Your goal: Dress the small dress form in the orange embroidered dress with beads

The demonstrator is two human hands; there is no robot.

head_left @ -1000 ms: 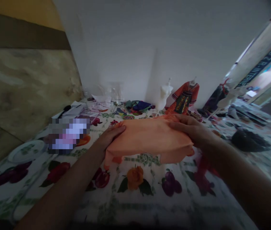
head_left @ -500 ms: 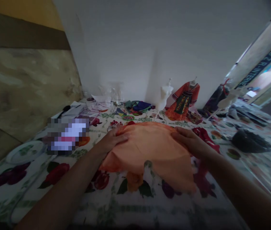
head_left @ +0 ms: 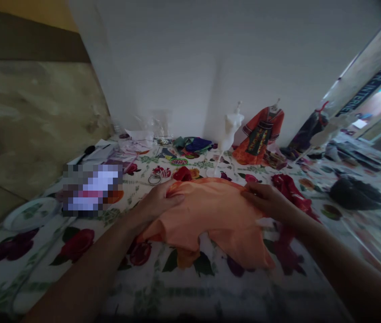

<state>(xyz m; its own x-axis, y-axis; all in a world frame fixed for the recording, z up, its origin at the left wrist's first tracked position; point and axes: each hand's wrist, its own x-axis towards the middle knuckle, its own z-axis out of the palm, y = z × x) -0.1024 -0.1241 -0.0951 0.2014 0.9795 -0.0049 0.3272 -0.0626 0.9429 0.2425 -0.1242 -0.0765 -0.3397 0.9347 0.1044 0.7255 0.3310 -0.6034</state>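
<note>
An orange piece of cloth [head_left: 210, 211] is stretched between my two hands above the flowered tablecloth [head_left: 136, 287]. Its pale side faces me, and a brighter orange edge shows along the top. My left hand [head_left: 159, 199] grips the cloth's left edge, thumb on the near face and fingers hidden behind. On the other side, my right hand [head_left: 262, 197] pinches the upper right edge. The cloth's lower border hangs unevenly, with a notch near the middle. A red cloth [head_left: 293, 193] lies just beyond my right hand.
Against the wall stand a small white dress form [head_left: 229, 130] and another wearing an orange robe [head_left: 260, 132]. A blurred-out phone [head_left: 92, 188] lies left, beside a round white-rimmed item [head_left: 30, 213]. Folded blue-green cloth [head_left: 195, 144] sits at the back; a black bag [head_left: 356, 193] rests right.
The cloth's top edge has dropped slightly, and its lower part has bunched into more folds. Both hands keep hold of it. The view has shifted a little.
</note>
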